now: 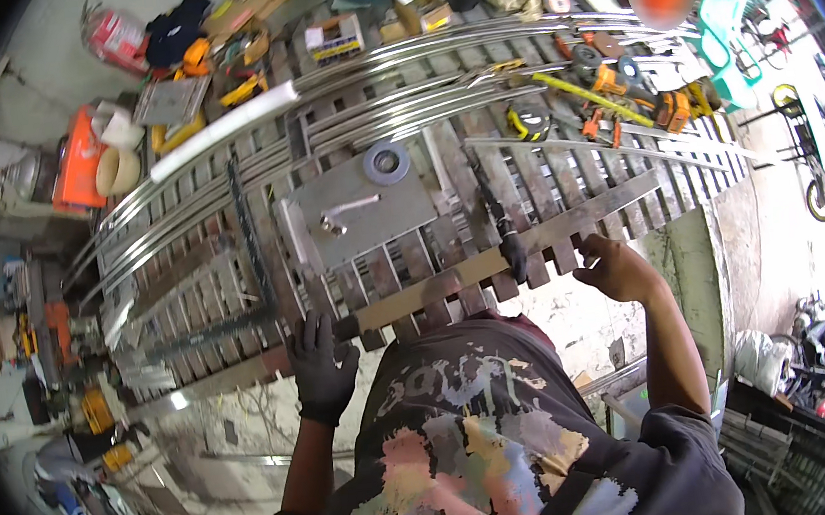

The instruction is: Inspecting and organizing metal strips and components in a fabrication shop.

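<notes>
My left hand [321, 363], in a dark glove, rests at the front edge of the slatted metal bench [341, 290]. Its fingers are stretched out with the thumb apart, and it holds nothing. Farther right along that edge is my bare right hand [620, 268], fingers curled in toward the thumb; what lies between them, if anything, is too small to make out. A long flat metal bar [608, 203] runs along the front of the bench, brownish in its middle stretch. Between my hands, a black clamp [509, 242] sits across this bar.
A grey metal plate [360, 238] bears a grinding disc [386, 163] and a small metal piece with a rod [352, 207]. Left of it lies a dark right-angled frame [248, 240]. Behind are long shiny tubes [397, 108], a tape measure [527, 122] and orange power tools [671, 110].
</notes>
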A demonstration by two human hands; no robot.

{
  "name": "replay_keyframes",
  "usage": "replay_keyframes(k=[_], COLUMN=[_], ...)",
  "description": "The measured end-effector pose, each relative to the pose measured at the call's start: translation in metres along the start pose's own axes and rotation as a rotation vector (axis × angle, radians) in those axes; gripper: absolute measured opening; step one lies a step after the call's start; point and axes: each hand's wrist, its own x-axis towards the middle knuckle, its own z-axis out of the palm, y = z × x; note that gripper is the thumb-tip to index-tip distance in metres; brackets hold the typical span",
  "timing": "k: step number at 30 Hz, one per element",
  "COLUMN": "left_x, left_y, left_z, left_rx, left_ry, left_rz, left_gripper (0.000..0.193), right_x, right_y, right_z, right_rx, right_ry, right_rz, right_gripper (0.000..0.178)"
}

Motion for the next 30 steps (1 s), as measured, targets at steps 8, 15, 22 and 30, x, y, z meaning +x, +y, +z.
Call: replay_keyframes(k=[8, 15, 22, 30], left_x=[-0.033, -0.064, -0.105, -0.093], left_y=[0.014, 0.015, 0.011, -0.02], left_z=[0.004, 0.004, 0.022, 0.053], left_rx=[-0.057, -0.094, -0.115, -0.106], left_ry=[-0.141, -0.043, 0.012, 0.278], left_rz=[-0.083, -0.12, -0.249, -0.717], left_gripper=[0.073, 0.064, 0.06, 0.087], right_x=[0.025, 0.075, 0.131, 0.116], right_y=[0.015, 0.033, 0.101, 0.092], right_z=[0.036, 0.067, 0.067, 0.072], right_rx=[-0.027, -0.148, -0.451, -0.726], right_ry=[-0.139, -0.194, 0.031, 0.052], right_rz=[0.065, -0.043, -0.073, -0.176], right_gripper=[0.04, 0.032, 0.047, 0.081])
